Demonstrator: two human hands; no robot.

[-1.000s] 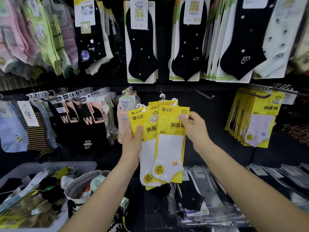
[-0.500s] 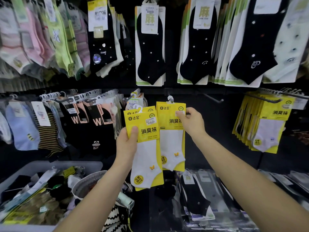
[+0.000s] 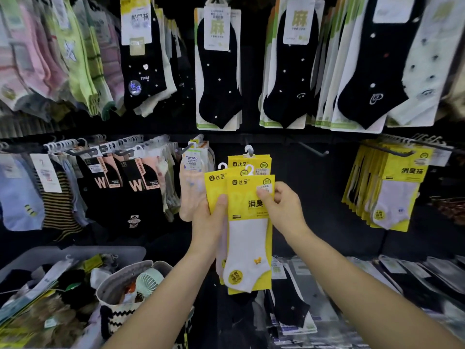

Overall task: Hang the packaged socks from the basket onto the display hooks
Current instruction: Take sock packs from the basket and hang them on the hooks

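Note:
My left hand (image 3: 211, 222) grips a small stack of yellow sock packs (image 3: 214, 187) by its left edge, in front of the display's lower row. The front pack (image 3: 247, 238) holds a white sock with a small yellow butterfly. My right hand (image 3: 284, 207) pinches that pack's upper right corner between thumb and fingers. Just behind the stack, another yellow pack (image 3: 254, 162) hangs by its white hanger from the wall. A bare black display hook (image 3: 313, 150) juts out to the right of it. The grey basket (image 3: 83, 253) with mixed sock packs sits at the lower left.
More of the same yellow packs (image 3: 400, 187) fill a hook at the right. Black dotted socks (image 3: 219, 79) hang in the row above. Black and striped socks (image 3: 105, 187) crowd the left hooks. A woven bag (image 3: 118, 285) with a mint fan stands beside the basket. Flat packs (image 3: 297, 311) lie on the shelf below.
My right hand left one yellow pack hanging on the wall, came back down to the stack, and now pinches the front pack. My left hand stayed roughly in place.

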